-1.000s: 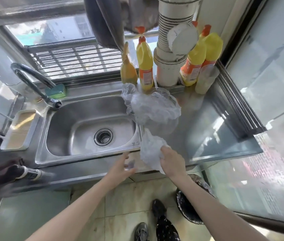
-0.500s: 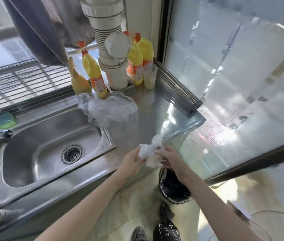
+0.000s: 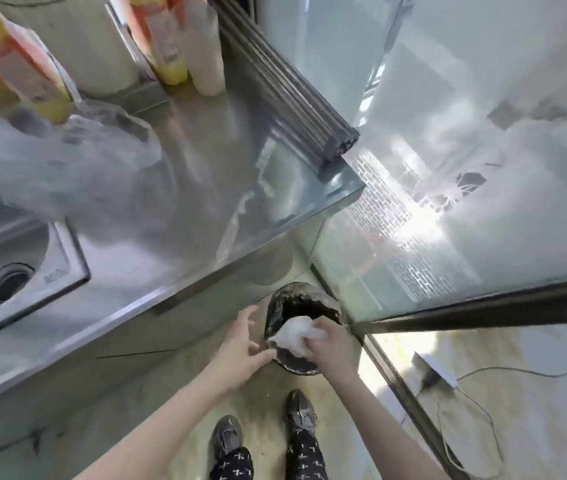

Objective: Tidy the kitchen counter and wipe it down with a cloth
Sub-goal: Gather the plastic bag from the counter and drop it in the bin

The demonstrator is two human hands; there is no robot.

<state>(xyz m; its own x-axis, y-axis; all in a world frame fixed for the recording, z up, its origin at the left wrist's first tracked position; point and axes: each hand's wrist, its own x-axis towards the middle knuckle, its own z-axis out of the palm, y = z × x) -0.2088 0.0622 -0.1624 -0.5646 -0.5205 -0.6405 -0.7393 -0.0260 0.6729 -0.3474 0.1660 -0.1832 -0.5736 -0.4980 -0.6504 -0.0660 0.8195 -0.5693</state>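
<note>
The steel desk (image 3: pixel 178 209) ran from the sink (image 3: pixel 15 258) on the left to a square corner on the right, its bare top shining with reflections. A crumpled clear plastic bag (image 3: pixel 60 157) lay on it beside the sink. At the back stood blurred yellow bottles (image 3: pixel 167 39), a pale bottle (image 3: pixel 207 53) just beside them, and a wide white pipe (image 3: pixel 91 46). Below, on the tiled floor (image 3: pixel 504 403), a bin lined with a black bag (image 3: pixel 296 306) sat near the desk's corner, and a white power strip (image 3: pixel 436 370) with its cable lay further right

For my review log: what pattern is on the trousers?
Black trousers with small white crosses, head view.
</note>
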